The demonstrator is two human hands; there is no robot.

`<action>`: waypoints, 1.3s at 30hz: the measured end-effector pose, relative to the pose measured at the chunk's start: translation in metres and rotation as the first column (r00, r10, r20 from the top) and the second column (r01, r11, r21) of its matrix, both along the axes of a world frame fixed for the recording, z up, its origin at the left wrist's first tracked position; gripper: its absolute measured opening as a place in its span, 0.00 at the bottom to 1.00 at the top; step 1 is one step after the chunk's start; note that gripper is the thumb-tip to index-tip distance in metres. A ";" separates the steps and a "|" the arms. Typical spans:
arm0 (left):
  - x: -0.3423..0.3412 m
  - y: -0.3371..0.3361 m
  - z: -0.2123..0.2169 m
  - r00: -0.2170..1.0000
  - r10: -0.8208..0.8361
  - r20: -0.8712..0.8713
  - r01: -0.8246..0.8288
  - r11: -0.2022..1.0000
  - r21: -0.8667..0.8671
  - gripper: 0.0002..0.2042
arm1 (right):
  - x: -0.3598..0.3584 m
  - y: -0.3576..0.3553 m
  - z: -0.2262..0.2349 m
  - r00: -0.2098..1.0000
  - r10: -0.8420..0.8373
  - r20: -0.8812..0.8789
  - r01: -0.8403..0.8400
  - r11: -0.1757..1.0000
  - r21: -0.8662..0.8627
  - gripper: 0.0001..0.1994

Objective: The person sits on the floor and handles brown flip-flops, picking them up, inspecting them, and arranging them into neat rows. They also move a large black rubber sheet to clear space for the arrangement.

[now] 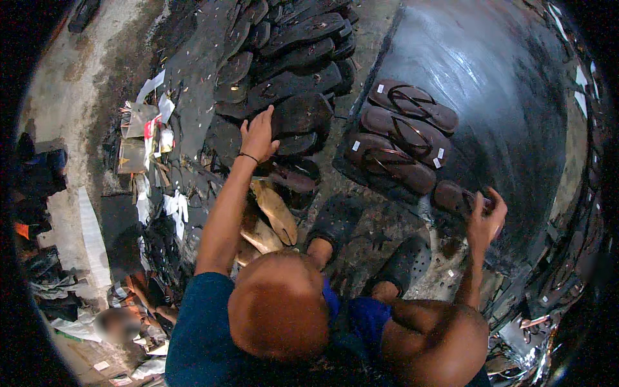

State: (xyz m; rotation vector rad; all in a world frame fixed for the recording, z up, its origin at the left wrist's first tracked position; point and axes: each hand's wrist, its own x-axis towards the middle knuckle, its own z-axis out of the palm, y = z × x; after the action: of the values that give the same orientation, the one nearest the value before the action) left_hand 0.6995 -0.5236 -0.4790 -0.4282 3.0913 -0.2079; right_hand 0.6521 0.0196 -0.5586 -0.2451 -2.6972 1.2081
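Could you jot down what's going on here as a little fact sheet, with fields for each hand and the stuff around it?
Setting: cluttered workshop floor, seen from above
Left hand: stretched forward, resting on a dark sole in a stack of black sole blanks
Right hand: gripping a brown sandal at the edge of a dark round surface
On that surface: three brown thong sandals in a row
Feet: in black perforated clogs
Nearby: tan wooden foot forms
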 end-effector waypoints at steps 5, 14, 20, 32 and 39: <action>-0.020 0.029 0.055 0.967 -0.254 -0.025 0.247 0.954 -0.171 0.39 | -0.016 -0.059 0.031 0.965 0.225 -0.132 -0.232 0.972 -0.039 0.18; -0.046 0.195 0.064 0.992 -0.045 -0.116 0.108 -0.156 0.982 0.32 | 0.008 -0.116 0.054 0.568 0.818 0.092 0.262 -0.073 -0.962 0.32; -0.123 0.243 0.033 0.921 -0.355 -0.160 -0.060 -0.536 0.842 0.28 | -0.036 0.005 0.089 0.905 0.413 0.098 0.044 0.137 -0.990 0.32; -0.179 0.338 -0.084 0.819 -0.567 0.088 0.262 0.507 0.821 0.28 | -0.053 0.115 -0.026 0.923 -0.261 0.283 0.341 0.894 -0.290 0.28; -0.180 0.370 -0.078 0.787 -0.617 0.034 0.506 0.675 0.538 0.27 | -0.054 0.127 -0.045 0.952 -0.297 0.070 0.274 0.934 0.230 0.32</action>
State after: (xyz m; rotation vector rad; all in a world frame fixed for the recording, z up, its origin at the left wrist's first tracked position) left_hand 0.5199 -0.1541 -0.5569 0.5518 2.7852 0.5223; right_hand 0.5980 0.1470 -0.6032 -0.6592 -2.7275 0.8315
